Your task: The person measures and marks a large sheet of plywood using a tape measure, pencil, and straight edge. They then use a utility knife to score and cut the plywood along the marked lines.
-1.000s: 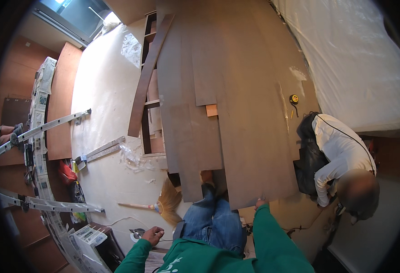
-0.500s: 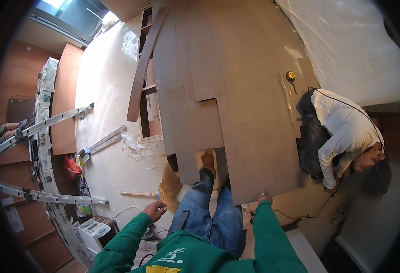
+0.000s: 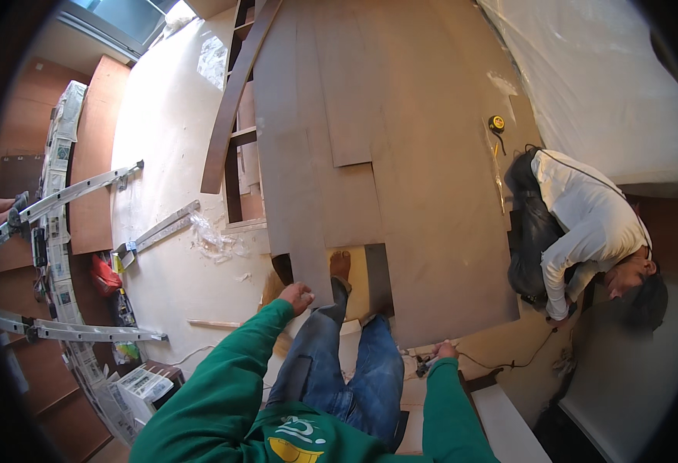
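Observation:
My left hand (image 3: 299, 297) has its fingers curled in, beside the near end of a narrow brown panel (image 3: 310, 266). Nothing shows between its fingers. At the near edge of a wide brown board (image 3: 451, 285), my right hand (image 3: 445, 351) is closed, its fingertips close to that edge. Whatever it may grip is too small to make out. My bare foot (image 3: 340, 266) is in the gap between the panels. Left of my leg, a straw broom (image 3: 272, 292) is partly hidden by my left arm.
A crouching person (image 3: 586, 224) in a white top works at the right, hands near a cable (image 3: 524, 363). A tape measure (image 3: 496, 123) lies on the boards. Ladder legs (image 3: 84, 194) stand at left. A long plank (image 3: 235, 100) leans over an open wooden frame (image 3: 244, 136).
My left hand has moved right and forward, from beside the broom to the narrow panel's end. The right hand has shifted slightly down along the board's edge. The view has shifted a little.

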### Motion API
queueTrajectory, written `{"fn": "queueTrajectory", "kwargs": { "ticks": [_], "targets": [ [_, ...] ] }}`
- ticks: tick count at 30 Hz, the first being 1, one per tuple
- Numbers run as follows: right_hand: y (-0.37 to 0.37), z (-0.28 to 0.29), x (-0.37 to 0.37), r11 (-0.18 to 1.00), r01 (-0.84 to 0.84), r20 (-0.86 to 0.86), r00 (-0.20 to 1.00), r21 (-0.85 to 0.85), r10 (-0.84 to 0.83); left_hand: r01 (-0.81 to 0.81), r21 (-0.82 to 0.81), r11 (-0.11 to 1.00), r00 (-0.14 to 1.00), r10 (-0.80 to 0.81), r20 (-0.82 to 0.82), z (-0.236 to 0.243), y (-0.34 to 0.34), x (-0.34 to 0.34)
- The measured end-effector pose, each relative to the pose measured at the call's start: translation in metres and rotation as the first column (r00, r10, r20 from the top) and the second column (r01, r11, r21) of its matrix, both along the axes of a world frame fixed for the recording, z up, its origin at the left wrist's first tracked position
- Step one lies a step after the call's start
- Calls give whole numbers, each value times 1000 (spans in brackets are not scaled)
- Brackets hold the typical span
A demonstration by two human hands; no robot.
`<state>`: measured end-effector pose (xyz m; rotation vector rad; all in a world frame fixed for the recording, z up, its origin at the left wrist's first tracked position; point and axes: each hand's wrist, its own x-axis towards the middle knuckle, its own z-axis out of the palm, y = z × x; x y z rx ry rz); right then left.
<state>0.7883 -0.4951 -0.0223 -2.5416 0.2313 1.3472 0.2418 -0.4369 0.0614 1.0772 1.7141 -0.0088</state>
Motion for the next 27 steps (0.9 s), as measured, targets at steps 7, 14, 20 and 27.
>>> {"fn": "queueTrajectory", "kwargs": {
  "ticks": [7,14,20,27],
  "targets": [
    [8,12,-70,971,207,5,978,116,-209,-58,134,989,991,41,130,-55,85,34],
    [-9,72,-76,926,-40,65,998,375,16,-263,119,957,962,251,111,-115,185,21],
    [17,149,-65,936,50,-32,999,347,-42,-203,193,960,977,187,98,-160,234,-12],
    [107,316,-103,819,282,-229,955,500,-189,-11,173,985,997,23,-69,-166,290,-18]
  ]
}}
